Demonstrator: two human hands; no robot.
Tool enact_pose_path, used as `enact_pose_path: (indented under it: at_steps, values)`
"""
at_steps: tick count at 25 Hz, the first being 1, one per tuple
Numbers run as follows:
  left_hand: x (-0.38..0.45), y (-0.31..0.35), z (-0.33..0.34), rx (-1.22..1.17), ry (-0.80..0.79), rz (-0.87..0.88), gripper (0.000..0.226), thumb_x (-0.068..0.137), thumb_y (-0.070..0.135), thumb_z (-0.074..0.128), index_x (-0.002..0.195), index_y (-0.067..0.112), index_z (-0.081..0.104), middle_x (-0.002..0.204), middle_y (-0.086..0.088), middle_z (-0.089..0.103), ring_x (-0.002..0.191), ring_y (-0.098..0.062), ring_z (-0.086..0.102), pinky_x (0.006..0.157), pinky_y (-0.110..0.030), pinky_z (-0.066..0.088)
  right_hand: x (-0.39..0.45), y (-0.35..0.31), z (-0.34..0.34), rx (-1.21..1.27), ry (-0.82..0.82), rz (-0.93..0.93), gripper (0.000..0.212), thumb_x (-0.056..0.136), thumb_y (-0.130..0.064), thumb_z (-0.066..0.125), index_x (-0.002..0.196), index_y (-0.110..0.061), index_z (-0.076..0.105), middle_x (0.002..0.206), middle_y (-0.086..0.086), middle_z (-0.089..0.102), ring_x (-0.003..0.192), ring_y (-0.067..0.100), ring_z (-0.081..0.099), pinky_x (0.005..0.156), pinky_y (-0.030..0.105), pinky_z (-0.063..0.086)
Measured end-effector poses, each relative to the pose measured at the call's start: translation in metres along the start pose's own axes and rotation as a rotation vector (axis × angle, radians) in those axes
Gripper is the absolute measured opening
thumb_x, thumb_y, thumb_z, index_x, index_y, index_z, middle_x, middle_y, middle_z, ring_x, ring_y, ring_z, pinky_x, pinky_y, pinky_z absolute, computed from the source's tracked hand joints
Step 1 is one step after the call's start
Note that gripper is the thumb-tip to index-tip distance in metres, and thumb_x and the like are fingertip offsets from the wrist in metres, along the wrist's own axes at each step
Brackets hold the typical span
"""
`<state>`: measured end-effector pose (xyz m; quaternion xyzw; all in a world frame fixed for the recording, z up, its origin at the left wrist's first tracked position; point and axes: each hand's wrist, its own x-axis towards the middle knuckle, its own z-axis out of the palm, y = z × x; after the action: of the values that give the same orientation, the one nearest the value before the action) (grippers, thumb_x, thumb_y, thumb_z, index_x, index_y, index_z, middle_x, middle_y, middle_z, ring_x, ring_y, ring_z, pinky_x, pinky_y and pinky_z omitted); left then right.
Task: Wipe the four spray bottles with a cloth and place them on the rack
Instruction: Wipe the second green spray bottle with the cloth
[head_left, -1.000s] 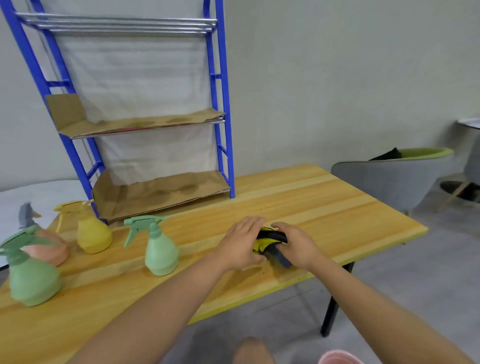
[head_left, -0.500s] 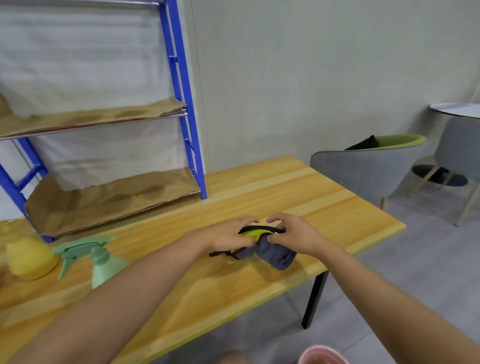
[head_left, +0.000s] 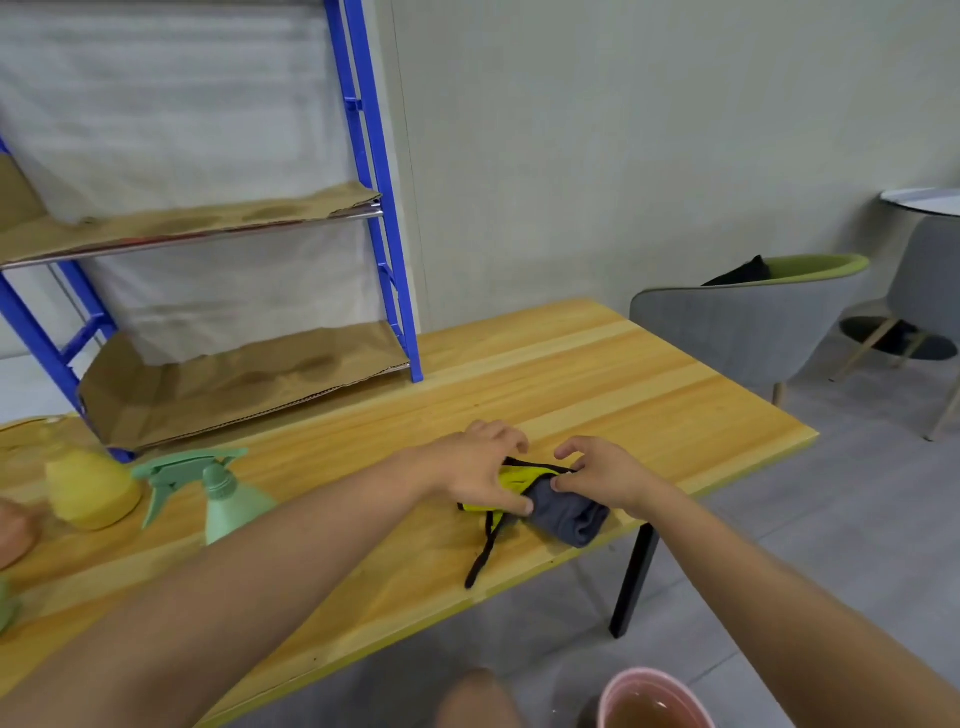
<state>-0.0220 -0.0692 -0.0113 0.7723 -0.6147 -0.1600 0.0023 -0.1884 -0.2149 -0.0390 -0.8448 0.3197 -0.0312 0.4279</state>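
the room is bright with soft, even light. no spot glares. my arms cast faint, fuzzy shadows on the worktop (head_left: 597, 384), and a darker shadow sits under the cloth (head_left: 566, 514). the picture is a bit soft all over. the rack (head_left: 382, 208) posts lean and bend near the left edge, since the lens is wide. the yellow bottle (head_left: 88, 488) and the green bottle (head_left: 228, 499) look blurry. my forearms look big and smeared at the bottom.

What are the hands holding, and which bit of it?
Both hold the cloth on the table. The left hand pinches its yellow end; the right hand pinches the top of the grey roll.
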Motion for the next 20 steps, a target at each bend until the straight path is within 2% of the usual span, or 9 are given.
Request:
enact_pose_path:
  at_steps: [2,4,6,9,13,15,18,20]
  values:
    - [-0.009,0.004,0.023,0.206,0.091,0.017,0.083,0.07,0.078,0.06,0.129,0.024,0.038,0.135,0.001,0.037,0.124,-0.019,0.031,0.098,-0.039,0.044,0.001,-0.001,0.002,0.004,0.032,0.006,0.039,0.08,-0.027,0.076,0.115,-0.021,0.058,0.098,0.016,0.068,0.078,0.024,0.062,0.064,0.032,0.045]
    - [-0.014,0.003,0.037,0.214,0.163,-0.009,0.065,0.078,0.063,0.063,0.121,0.021,0.039,0.128,-0.004,0.04,0.121,-0.025,0.037,0.093,-0.042,0.047,-0.001,-0.004,0.002,0.009,0.019,-0.002,0.037,0.081,-0.026,0.076,0.114,-0.021,0.059,0.095,0.011,0.067,0.076,0.02,0.061,0.063,0.031,0.045]
    - [-0.016,0.002,0.041,0.14,0.199,-0.014,0.042,0.084,0.042,0.062,0.115,0.018,0.045,0.122,-0.006,0.047,0.116,-0.028,0.046,0.088,-0.045,0.052,-0.003,-0.005,0.001,0.01,-0.019,-0.019,0.036,0.082,-0.026,0.078,0.113,-0.023,0.06,0.1,0.005,0.066,0.083,0.02,0.064,0.064,0.029,0.048]
    - [-0.018,-0.01,0.03,0.015,0.188,0.015,0.02,0.085,0.027,0.064,0.101,0.016,0.058,0.108,-0.003,0.061,0.1,-0.026,0.058,0.081,-0.039,0.053,-0.005,-0.005,-0.006,0.043,-0.077,-0.049,0.036,0.084,-0.024,0.078,0.116,-0.024,0.061,0.108,0.004,0.064,0.096,0.021,0.065,0.075,0.031,0.052]
    - [-0.016,-0.039,-0.011,-0.151,0.128,-0.093,0.011,0.088,0.018,0.073,0.098,0.015,0.07,0.095,0.004,0.066,0.089,-0.016,0.061,0.074,-0.027,0.048,-0.004,-0.003,-0.007,0.068,-0.156,-0.023,0.036,0.087,-0.022,0.076,0.12,-0.021,0.063,0.114,0.003,0.061,0.109,0.02,0.06,0.088,0.031,0.047]
    - [-0.009,-0.045,-0.019,-0.161,0.095,-0.125,0.014,0.09,0.019,0.074,0.102,0.014,0.07,0.098,0.002,0.066,0.09,-0.017,0.06,0.074,-0.027,0.047,0.001,-0.002,-0.002,0.038,-0.132,-0.006,0.037,0.085,-0.027,0.078,0.118,-0.021,0.064,0.116,0.006,0.062,0.107,0.019,0.061,0.087,0.03,0.048]
    - [0.007,-0.048,0.002,-0.242,0.117,-0.205,0.027,0.095,0.023,0.068,0.121,0.015,0.064,0.12,-0.006,0.066,0.108,-0.024,0.061,0.09,-0.031,0.049,0.01,0.003,0.008,-0.288,-0.051,-0.026,0.044,0.085,-0.038,0.076,0.122,-0.02,0.063,0.122,0.007,0.063,0.105,0.021,0.062,0.081,0.029,0.049]
    - [0.014,-0.052,0.023,-0.298,0.151,-0.298,0.036,0.099,0.034,0.061,0.131,0.017,0.058,0.13,-0.009,0.063,0.116,-0.028,0.059,0.095,-0.033,0.048,0.009,0.004,0.012,-0.477,-0.008,-0.053,0.048,0.088,-0.043,0.07,0.129,-0.021,0.06,0.129,0.005,0.06,0.114,0.023,0.058,0.089,0.033,0.05]
